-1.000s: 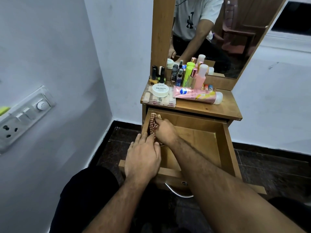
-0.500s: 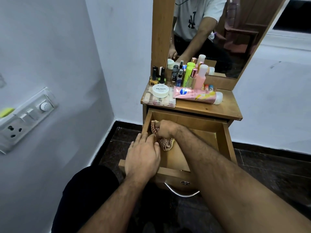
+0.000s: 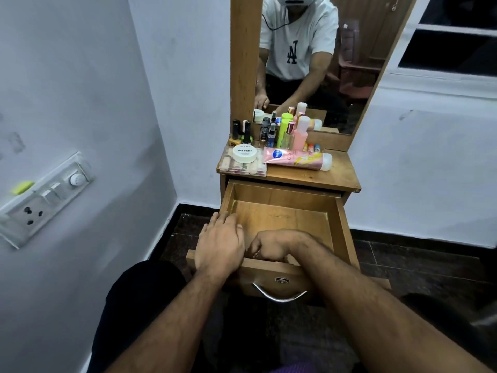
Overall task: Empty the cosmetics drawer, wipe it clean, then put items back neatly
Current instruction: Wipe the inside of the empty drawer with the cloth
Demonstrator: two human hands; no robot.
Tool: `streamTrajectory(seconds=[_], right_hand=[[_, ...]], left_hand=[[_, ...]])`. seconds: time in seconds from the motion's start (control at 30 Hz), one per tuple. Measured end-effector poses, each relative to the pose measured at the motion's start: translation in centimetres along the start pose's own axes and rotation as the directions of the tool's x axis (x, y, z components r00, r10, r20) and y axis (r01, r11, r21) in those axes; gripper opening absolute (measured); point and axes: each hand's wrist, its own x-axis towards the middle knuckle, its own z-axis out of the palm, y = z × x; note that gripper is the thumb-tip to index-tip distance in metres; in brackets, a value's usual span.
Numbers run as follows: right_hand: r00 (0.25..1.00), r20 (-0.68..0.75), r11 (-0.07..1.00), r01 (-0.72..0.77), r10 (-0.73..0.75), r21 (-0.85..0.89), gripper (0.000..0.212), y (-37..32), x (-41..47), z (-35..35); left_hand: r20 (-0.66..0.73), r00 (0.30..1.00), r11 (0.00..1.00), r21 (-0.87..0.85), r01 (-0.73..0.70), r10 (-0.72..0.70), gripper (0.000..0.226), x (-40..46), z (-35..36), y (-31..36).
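Right hand point(image 3: 271, 244) fingers curled down at near front corner of drawer point(image 3: 282, 219); what they held I could not tell, cloth mostly hidden under hand. I judged wiping step, front edge. Left hand point(image 3: 219, 244) fingers straight, flat on drawer's left wall and front rim, likely to steady drawer against push of wiping. Drawer pulled fully out, floor bare. Cosmetics parked on bench point(image 3: 341, 176) above: pink tube point(image 3: 295, 158) lying, white jar point(image 3: 244, 153) on clear box point(image 3: 242, 166), bottles point(image 3: 282, 130) upright against mirror point(image 3: 322, 63), within reach for return.

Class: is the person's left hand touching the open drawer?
Touching. The head view shows the left hand resting flat on the drawer's left side wall at the front corner.
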Motion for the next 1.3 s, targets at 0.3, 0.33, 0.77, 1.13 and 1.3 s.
streamTrajectory(seconds=[0.3,0.33,0.77,1.13,1.3], right_hand=[[0.946,-0.298,0.981,-0.076,0.127,0.176,0.040,5.4,-5.2,0.0],[0.916,-0.375,0.976,-0.068,0.143,0.208,0.040,6.1,-5.9,0.0],[0.397,-0.809,0.659,0.474,0.433,0.585,0.021,8.5,-7.6,1.9],[0.322,-0.936,0.873,0.404,0.144,0.273,0.027,8.9,-7.9,2.2],[0.260,-0.895,0.730,0.517,0.363,0.447,0.016,9.6,-8.8,1.2]], left_hand=[[-0.095,0.995,0.996,-0.093,-0.006,-0.003,0.041,-0.5,-1.5,0.8],[-0.115,0.993,0.990,-0.140,0.004,-0.020,0.038,-0.5,-1.7,1.0],[0.275,0.958,0.500,-0.820,0.280,-0.084,0.019,1.0,-0.8,9.2],[0.396,0.902,0.144,-0.895,0.421,-0.174,0.015,3.6,0.2,14.4],[0.379,0.912,0.155,-0.903,0.401,-0.154,0.007,4.8,-0.3,14.7]])
